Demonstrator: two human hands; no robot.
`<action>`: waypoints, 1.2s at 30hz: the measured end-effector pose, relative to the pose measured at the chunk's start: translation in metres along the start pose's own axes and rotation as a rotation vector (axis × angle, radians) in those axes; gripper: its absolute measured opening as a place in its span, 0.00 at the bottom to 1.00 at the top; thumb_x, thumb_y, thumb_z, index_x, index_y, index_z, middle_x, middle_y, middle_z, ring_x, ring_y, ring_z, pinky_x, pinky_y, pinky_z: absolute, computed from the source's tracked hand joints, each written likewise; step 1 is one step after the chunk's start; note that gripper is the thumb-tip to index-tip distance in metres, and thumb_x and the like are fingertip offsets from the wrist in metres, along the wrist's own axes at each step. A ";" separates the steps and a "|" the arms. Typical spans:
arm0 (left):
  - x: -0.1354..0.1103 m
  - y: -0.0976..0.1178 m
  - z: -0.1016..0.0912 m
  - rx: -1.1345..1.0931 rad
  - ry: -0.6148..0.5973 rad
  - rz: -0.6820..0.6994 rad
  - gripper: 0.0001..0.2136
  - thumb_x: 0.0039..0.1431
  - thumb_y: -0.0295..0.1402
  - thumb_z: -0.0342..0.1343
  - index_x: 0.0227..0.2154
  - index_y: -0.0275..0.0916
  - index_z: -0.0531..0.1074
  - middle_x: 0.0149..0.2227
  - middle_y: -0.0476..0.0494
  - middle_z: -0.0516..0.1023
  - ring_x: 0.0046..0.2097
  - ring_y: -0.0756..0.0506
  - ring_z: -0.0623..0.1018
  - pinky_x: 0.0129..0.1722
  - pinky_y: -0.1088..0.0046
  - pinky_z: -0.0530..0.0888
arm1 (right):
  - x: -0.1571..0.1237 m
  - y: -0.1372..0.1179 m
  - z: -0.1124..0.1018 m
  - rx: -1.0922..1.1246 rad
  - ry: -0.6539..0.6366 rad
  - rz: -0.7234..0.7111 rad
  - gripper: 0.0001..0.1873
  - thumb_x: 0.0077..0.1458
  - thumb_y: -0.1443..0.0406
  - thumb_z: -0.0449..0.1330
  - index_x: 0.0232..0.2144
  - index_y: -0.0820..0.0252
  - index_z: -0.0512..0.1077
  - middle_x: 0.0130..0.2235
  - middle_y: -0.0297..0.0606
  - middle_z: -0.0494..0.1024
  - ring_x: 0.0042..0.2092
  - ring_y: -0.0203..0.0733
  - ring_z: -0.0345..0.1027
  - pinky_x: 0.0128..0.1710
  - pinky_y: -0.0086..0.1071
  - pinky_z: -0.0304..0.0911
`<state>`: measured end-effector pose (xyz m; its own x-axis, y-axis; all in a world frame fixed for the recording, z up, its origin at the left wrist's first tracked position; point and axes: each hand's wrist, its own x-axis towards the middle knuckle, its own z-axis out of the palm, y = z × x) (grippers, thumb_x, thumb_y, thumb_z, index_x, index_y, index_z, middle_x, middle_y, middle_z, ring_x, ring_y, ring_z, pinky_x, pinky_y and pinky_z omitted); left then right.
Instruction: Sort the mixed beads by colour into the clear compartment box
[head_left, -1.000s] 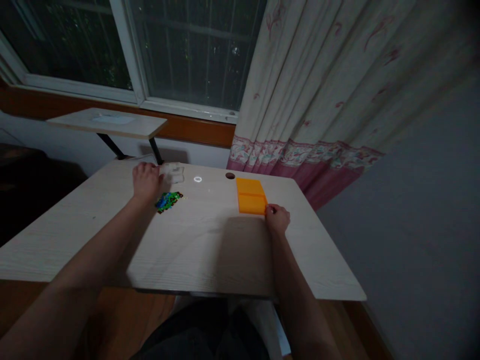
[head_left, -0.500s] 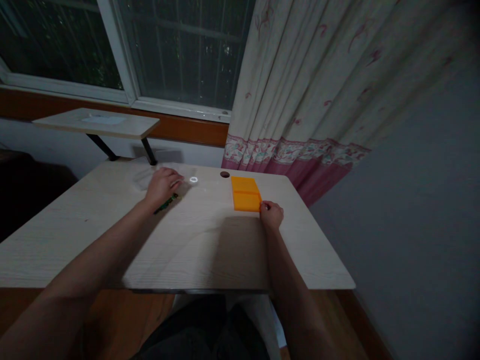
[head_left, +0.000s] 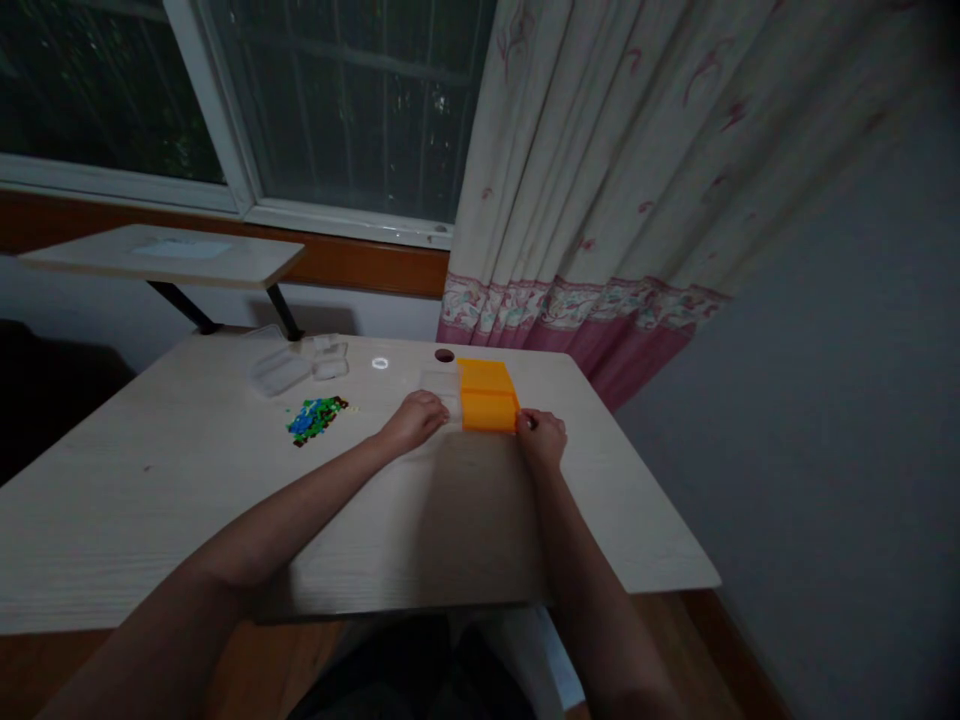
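My left hand is closed on a small clear plastic box, pinched by its near edge just left of the orange plastic box. The orange box lies opened flat in two halves on the table. Fingers of my right hand are curled round its lower right edge; the fingertips are partly hidden. To the left lies a small pile of blue, green and brown pieces, too small to name exactly.
Clear plastic boxes and smaller clear cases sit at the table's back left. A round hole is cut near the back edge. A raised shelf stands at left, and a curtain hangs behind.
My left hand has moved right from over the coloured pile, bringing the clear box beside the orange box. The pile is now uncovered. My right hand stays at the orange box.
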<state>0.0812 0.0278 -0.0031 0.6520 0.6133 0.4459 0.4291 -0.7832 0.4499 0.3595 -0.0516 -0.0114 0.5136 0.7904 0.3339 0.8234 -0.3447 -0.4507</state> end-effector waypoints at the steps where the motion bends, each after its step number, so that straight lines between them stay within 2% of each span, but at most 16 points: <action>1: 0.001 -0.002 0.004 -0.006 -0.008 -0.001 0.06 0.64 0.32 0.58 0.38 0.39 0.80 0.42 0.39 0.81 0.51 0.40 0.78 0.58 0.57 0.70 | 0.000 0.001 0.001 0.003 0.001 -0.006 0.19 0.62 0.59 0.54 0.46 0.58 0.82 0.46 0.46 0.82 0.49 0.49 0.70 0.52 0.38 0.61; 5: 0.004 -0.005 0.017 -0.017 -0.039 -0.010 0.06 0.63 0.29 0.57 0.38 0.40 0.79 0.44 0.40 0.82 0.54 0.40 0.77 0.66 0.49 0.61 | 0.002 0.007 0.004 0.025 0.014 -0.032 0.20 0.62 0.59 0.53 0.46 0.58 0.82 0.46 0.45 0.83 0.49 0.48 0.70 0.53 0.38 0.62; 13: 0.003 0.002 0.022 -0.008 -0.082 -0.051 0.08 0.62 0.27 0.56 0.43 0.39 0.78 0.47 0.40 0.80 0.54 0.40 0.77 0.69 0.45 0.54 | 0.001 0.015 0.009 0.045 0.067 -0.114 0.22 0.63 0.59 0.50 0.44 0.58 0.82 0.43 0.46 0.83 0.46 0.48 0.70 0.52 0.39 0.62; 18: 0.001 0.001 0.025 -0.020 -0.070 -0.037 0.07 0.64 0.29 0.56 0.43 0.40 0.77 0.46 0.41 0.80 0.53 0.41 0.77 0.70 0.46 0.54 | 0.003 0.015 0.006 0.048 0.112 -0.124 0.24 0.63 0.59 0.50 0.52 0.63 0.78 0.41 0.48 0.81 0.44 0.49 0.70 0.51 0.43 0.63; 20: 0.000 0.000 0.027 -0.030 -0.064 -0.027 0.08 0.64 0.29 0.56 0.43 0.40 0.76 0.46 0.41 0.79 0.53 0.41 0.77 0.71 0.46 0.53 | 0.001 0.009 0.004 0.023 0.153 -0.177 0.24 0.64 0.57 0.52 0.54 0.63 0.77 0.43 0.50 0.80 0.46 0.52 0.69 0.52 0.46 0.63; 22: 0.000 -0.001 0.029 -0.046 -0.056 -0.016 0.10 0.63 0.28 0.56 0.46 0.39 0.75 0.48 0.39 0.78 0.55 0.40 0.76 0.71 0.47 0.54 | -0.005 -0.002 0.002 0.005 0.175 -0.290 0.23 0.64 0.56 0.54 0.55 0.60 0.76 0.47 0.50 0.78 0.50 0.53 0.68 0.54 0.48 0.62; 24: -0.001 -0.003 0.030 -0.069 -0.052 -0.018 0.13 0.61 0.28 0.57 0.49 0.39 0.73 0.50 0.39 0.77 0.56 0.40 0.75 0.72 0.48 0.55 | -0.016 -0.016 0.000 0.025 0.131 -0.467 0.22 0.65 0.58 0.55 0.57 0.57 0.75 0.51 0.48 0.77 0.53 0.52 0.67 0.56 0.47 0.62; 26: 0.000 -0.004 0.029 -0.091 -0.057 -0.028 0.16 0.60 0.28 0.59 0.51 0.40 0.71 0.51 0.39 0.76 0.57 0.40 0.74 0.72 0.48 0.55 | -0.029 -0.030 0.001 0.031 0.003 -0.678 0.22 0.65 0.62 0.56 0.59 0.54 0.72 0.57 0.47 0.74 0.59 0.50 0.65 0.60 0.45 0.60; 27: 0.000 -0.005 0.029 -0.098 -0.061 -0.034 0.16 0.60 0.28 0.59 0.51 0.40 0.70 0.51 0.39 0.76 0.58 0.40 0.74 0.72 0.47 0.55 | -0.035 -0.036 0.002 0.013 -0.044 -0.729 0.23 0.65 0.64 0.56 0.61 0.53 0.70 0.59 0.47 0.72 0.61 0.50 0.63 0.62 0.45 0.59; 29: 0.001 -0.006 0.029 -0.104 -0.064 -0.034 0.16 0.59 0.29 0.59 0.51 0.40 0.70 0.51 0.39 0.76 0.58 0.39 0.74 0.72 0.47 0.55 | -0.044 -0.042 0.005 -0.022 -0.095 -0.741 0.24 0.65 0.65 0.55 0.62 0.51 0.70 0.62 0.47 0.70 0.63 0.51 0.62 0.62 0.47 0.59; 32: 0.001 -0.006 0.029 -0.116 -0.050 -0.015 0.18 0.57 0.27 0.60 0.51 0.39 0.70 0.51 0.39 0.75 0.59 0.39 0.73 0.71 0.47 0.58 | -0.046 -0.040 0.012 -0.033 -0.121 -0.669 0.22 0.67 0.64 0.54 0.60 0.53 0.72 0.62 0.49 0.71 0.62 0.52 0.65 0.62 0.48 0.61; 36: 0.001 0.004 0.023 -0.078 0.105 0.000 0.18 0.55 0.24 0.59 0.49 0.40 0.71 0.56 0.37 0.71 0.63 0.39 0.68 0.67 0.51 0.65 | -0.039 -0.035 0.017 0.007 -0.194 -0.632 0.20 0.67 0.65 0.52 0.58 0.57 0.74 0.59 0.46 0.76 0.60 0.50 0.69 0.62 0.47 0.62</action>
<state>0.0979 0.0235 -0.0184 0.5813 0.6234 0.5229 0.3763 -0.7757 0.5066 0.3063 -0.0619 -0.0224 -0.1209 0.9165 0.3812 0.9503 0.2179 -0.2224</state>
